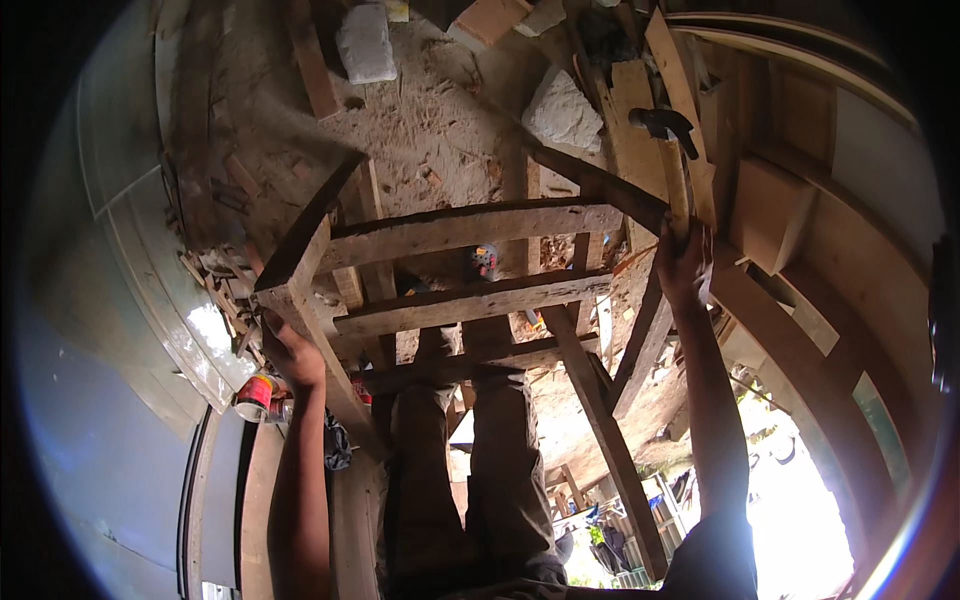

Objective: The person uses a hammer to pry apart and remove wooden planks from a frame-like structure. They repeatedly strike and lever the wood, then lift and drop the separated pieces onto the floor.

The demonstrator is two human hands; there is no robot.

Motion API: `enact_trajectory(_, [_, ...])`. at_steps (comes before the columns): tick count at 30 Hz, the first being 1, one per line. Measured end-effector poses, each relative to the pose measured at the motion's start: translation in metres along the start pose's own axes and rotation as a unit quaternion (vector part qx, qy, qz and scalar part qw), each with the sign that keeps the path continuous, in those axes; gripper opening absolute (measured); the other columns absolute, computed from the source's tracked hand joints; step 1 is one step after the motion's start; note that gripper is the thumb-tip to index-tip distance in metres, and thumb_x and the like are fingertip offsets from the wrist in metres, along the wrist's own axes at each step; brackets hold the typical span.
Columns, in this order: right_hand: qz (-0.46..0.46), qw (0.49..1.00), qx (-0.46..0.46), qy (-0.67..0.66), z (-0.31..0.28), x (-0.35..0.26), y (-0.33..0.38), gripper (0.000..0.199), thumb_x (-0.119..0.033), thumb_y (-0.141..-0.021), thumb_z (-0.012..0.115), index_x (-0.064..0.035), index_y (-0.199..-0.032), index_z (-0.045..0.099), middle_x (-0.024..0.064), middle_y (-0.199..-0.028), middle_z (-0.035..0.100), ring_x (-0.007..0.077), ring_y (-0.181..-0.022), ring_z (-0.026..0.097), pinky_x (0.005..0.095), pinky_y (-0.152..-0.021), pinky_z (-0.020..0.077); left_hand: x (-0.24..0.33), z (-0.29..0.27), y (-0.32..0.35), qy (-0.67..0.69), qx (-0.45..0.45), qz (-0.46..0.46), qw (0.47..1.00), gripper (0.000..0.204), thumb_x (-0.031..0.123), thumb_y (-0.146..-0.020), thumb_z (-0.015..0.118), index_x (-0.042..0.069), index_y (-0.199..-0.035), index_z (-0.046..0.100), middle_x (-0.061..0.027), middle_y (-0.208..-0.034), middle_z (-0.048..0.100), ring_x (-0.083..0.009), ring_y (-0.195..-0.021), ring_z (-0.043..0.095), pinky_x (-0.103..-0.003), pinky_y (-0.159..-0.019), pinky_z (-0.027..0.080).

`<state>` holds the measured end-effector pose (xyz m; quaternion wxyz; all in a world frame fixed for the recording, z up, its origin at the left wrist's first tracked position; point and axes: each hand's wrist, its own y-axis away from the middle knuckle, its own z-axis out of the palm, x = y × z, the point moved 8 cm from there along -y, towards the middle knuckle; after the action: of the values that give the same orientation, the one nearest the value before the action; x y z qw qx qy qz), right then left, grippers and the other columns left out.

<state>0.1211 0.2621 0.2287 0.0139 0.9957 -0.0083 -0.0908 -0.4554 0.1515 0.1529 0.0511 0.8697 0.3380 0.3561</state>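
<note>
A rough wooden frame (470, 228) with legs and several crossbars stands in front of me, over my legs. My left hand (293, 350) grips its left side just below the corner, fingers partly hidden behind the wood. At the right corner, my right hand (684, 262) is closed round the wooden handle of a hammer (679, 190). The hammer's dark head (664, 124) points away from me, beyond the frame. Whether my right hand also touches the frame, I cannot tell.
Loose boards (632, 120) lean at the far right, near wooden panels (775, 215). White blocks (366, 44) and a pale stone (563, 110) lie on the dirt floor (430, 120). A red can (257, 397) sits left of the frame. Large sheets (110, 400) line the left.
</note>
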Motion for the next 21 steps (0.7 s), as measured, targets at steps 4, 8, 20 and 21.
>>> enact_trajectory(4, [-0.018, 0.999, -0.009, 0.042, 0.003, 0.005, 0.0, 0.029, -0.015, -0.088, 0.067, 0.0007, -0.11, 0.056, 0.0249, -0.098, 0.06, 0.0438, -0.09, 0.061, 0.0489, -0.075, 0.0513, -0.009, 0.0, 0.002, -0.014, -0.013, -0.012, 1.0, 0.065, 0.046, -0.104, 0.029, -0.01, -0.129, 0.051, -0.0329, -0.128, 0.055, -0.0493, -0.114, 0.054, -0.048, -0.098, 0.043])
enact_trajectory(8, [-0.041, 0.999, 0.033, 0.012, 0.004, 0.009, 0.006, 0.034, -0.016, -0.088, 0.067, 0.0017, -0.115, 0.055, 0.027, -0.1, 0.059, 0.0451, -0.092, 0.06, 0.05, -0.076, 0.0511, -0.008, -0.001, -0.005, -0.036, 0.003, 0.025, 0.999, 0.066, 0.047, -0.102, 0.029, -0.01, -0.129, 0.051, -0.035, -0.128, 0.054, -0.0515, -0.116, 0.053, -0.05, -0.097, 0.043])
enact_trajectory(20, [-0.059, 0.99, 0.121, 0.043, 0.0, 0.001, 0.013, 0.03, -0.019, -0.096, 0.061, -0.0053, -0.121, 0.053, 0.0223, -0.106, 0.063, 0.0446, -0.094, 0.062, 0.0502, -0.074, 0.0527, 0.001, 0.007, -0.013, -0.058, 0.009, 0.088, 0.994, 0.071, 0.05, -0.103, 0.027, -0.012, -0.129, 0.051, -0.0362, -0.132, 0.051, -0.0489, -0.123, 0.051, -0.048, -0.104, 0.04])
enact_trajectory(21, [-0.073, 0.988, 0.129, 0.047, -0.001, -0.004, 0.011, 0.028, -0.02, -0.096, 0.059, -0.0065, -0.121, 0.054, 0.0219, -0.106, 0.063, 0.0443, -0.093, 0.062, 0.0507, -0.074, 0.0524, -0.013, 0.006, -0.015, -0.063, 0.03, 0.086, 0.994, 0.073, 0.052, -0.102, 0.028, -0.012, -0.129, 0.051, -0.0367, -0.132, 0.051, -0.0494, -0.122, 0.05, -0.048, -0.103, 0.04])
